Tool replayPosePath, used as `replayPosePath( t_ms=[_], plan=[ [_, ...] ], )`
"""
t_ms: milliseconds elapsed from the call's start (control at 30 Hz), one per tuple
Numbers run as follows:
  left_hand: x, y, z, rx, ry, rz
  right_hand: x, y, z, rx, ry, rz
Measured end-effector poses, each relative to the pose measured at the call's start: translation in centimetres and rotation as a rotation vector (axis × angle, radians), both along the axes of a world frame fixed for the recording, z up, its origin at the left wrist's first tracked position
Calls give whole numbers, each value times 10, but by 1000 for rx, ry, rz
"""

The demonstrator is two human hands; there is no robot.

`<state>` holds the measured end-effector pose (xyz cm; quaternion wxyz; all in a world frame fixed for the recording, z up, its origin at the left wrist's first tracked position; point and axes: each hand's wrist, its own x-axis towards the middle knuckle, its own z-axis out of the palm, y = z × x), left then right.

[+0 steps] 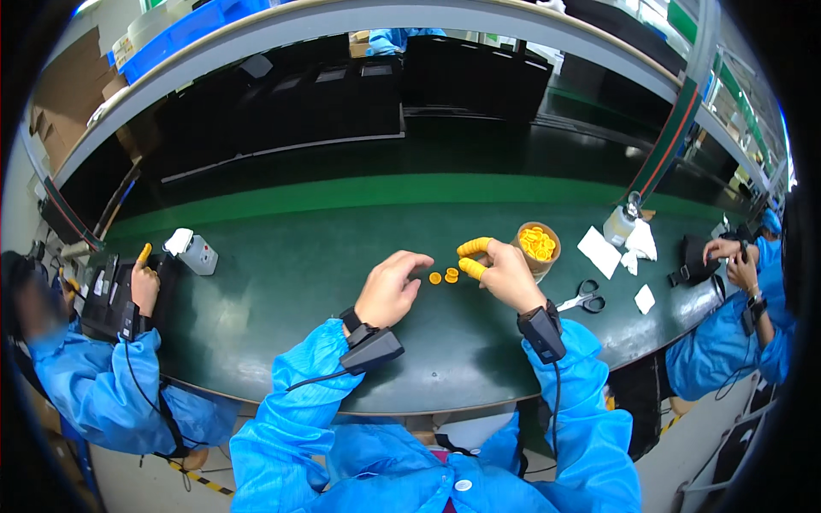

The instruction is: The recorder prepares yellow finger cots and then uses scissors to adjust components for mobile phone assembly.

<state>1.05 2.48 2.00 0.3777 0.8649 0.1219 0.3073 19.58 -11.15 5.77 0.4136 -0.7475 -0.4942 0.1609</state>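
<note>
Fingers [473, 247] apart on R hand [509, 278] & L hand [386, 291], w/ round yellow cots [435, 278] btwn, overlapping pair [451, 277] nearer R.

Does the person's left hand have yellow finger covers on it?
No: the left hand shows bare fingers, while the right hand wears yellow covers.

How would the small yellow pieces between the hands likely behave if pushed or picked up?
The yellow pieces are probably light, being small. They may be soft and stretchy, like the snug yellow covers on the right hand. Lying mostly flat, they'd likely slide rather than roll.
</note>
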Motion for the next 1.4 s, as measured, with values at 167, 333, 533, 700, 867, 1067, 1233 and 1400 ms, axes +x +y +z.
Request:
replayPosePath(
  t_ms=[167,333,533,700,867,1067,1233,1400],
  plan=[
    [24,-4,-24,0,69,51,5,9,-39,16,25,-76],
    [30,6,-34,127,121,95,-3,9,-39,97,79,-38],
    [7,-2,-20,-692,143,-77,-23,-3,-41,217,136,150],
    [-12,-13,-35,-1383,-193,-399,-52,-7,-18,349,-28,225],
    [-11,-18,-31,-1505,-211,-386,-55,-3,-25,438,-179,212],
    [-10,-24,-40,-1525,-216,-307,-54,0,-33,422,-210,174],
    [-10,-26,-31,-1563,-227,-319,-50,-3,-29,391,-51,178],
    [-12,-25,-28,-1580,-231,-368,-52,-4,-24,366,37,214]
  ],
)
